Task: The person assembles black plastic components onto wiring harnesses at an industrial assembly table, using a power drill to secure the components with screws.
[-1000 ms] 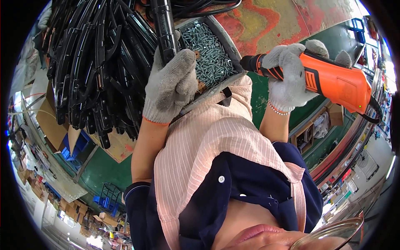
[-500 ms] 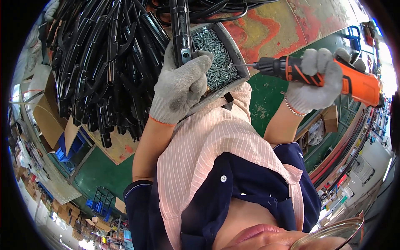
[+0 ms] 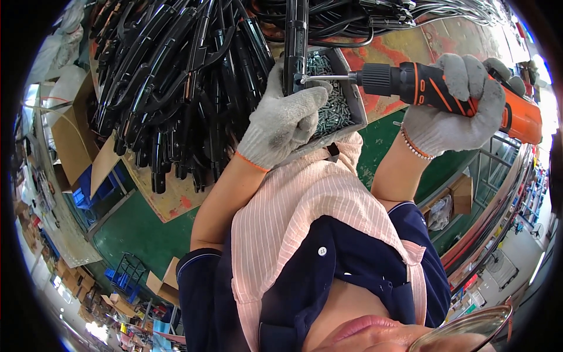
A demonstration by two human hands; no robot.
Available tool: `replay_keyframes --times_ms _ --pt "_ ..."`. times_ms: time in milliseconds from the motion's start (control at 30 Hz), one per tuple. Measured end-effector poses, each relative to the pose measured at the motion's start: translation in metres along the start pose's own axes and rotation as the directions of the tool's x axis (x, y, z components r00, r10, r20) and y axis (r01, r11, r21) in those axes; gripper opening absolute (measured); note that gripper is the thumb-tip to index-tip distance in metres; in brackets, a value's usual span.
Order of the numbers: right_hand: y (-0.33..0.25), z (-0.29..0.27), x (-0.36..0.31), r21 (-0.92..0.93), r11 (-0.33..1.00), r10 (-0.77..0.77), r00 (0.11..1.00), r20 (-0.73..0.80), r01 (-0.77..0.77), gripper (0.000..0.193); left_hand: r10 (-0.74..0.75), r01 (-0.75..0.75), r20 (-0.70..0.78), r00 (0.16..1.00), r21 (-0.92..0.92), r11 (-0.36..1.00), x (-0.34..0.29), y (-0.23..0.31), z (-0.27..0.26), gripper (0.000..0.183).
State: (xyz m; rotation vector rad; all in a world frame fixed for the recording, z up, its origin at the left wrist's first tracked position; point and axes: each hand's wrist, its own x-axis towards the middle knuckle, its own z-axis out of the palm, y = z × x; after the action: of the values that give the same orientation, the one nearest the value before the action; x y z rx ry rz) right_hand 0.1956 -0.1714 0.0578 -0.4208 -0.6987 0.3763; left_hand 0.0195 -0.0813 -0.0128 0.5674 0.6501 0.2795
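My gloved left hand [image 3: 285,117] is closed around the lower end of a long black part [image 3: 296,41], tube-like, which runs up out of the picture. In my gloved right hand [image 3: 460,111] is an orange and black electric screwdriver [image 3: 387,80], held level and pointing left. Its thin bit [image 3: 328,77] meets the side of the black part near its end, just above my left thumb. Whether a screw sits at the tip is too small to tell. Behind my left hand stands a grey tray [image 3: 355,94] holding many small silvery screws [image 3: 333,111].
A big pile of similar black parts [image 3: 170,88] covers the table's left side. Black cables [image 3: 346,32] lie at the back. The table [image 3: 451,44] has worn red and yellow paint. Opened cardboard boxes [image 3: 73,141] stand at the left, another box [image 3: 461,195] at the right.
The black part in my left hand has turned and shifted right. The screwdriver's bit, apart from it before, now touches its side. The view has shifted slightly.
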Motion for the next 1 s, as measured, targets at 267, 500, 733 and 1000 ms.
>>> replay_keyframes --times_ms 267,500,733,1000 --pt "0.009 -0.001 -0.008 -0.061 0.998 0.021 1.0 0.01 -0.02 0.023 0.03 -0.029 -0.039 0.999 0.033 0.999 -0.001 -0.001 0.0 0.048" --pt "0.009 0.016 -0.005 -0.114 0.993 -0.003 1.0 0.028 0.006 0.028 0.048 -0.047 -0.039 0.998 0.042 0.998 0.001 -0.002 0.002 0.059" --pt "0.016 0.045 -0.008 -0.487 0.871 -0.029 0.997 0.066 0.057 0.033 0.033 -0.024 -0.095 0.995 0.091 0.996 0.002 -0.005 0.009 0.077" --pt "0.025 0.048 -0.011 -0.696 0.715 -0.127 0.991 -0.047 0.058 0.038 0.021 -0.018 -0.058 0.998 0.064 0.998 0.004 -0.009 0.005 0.088"
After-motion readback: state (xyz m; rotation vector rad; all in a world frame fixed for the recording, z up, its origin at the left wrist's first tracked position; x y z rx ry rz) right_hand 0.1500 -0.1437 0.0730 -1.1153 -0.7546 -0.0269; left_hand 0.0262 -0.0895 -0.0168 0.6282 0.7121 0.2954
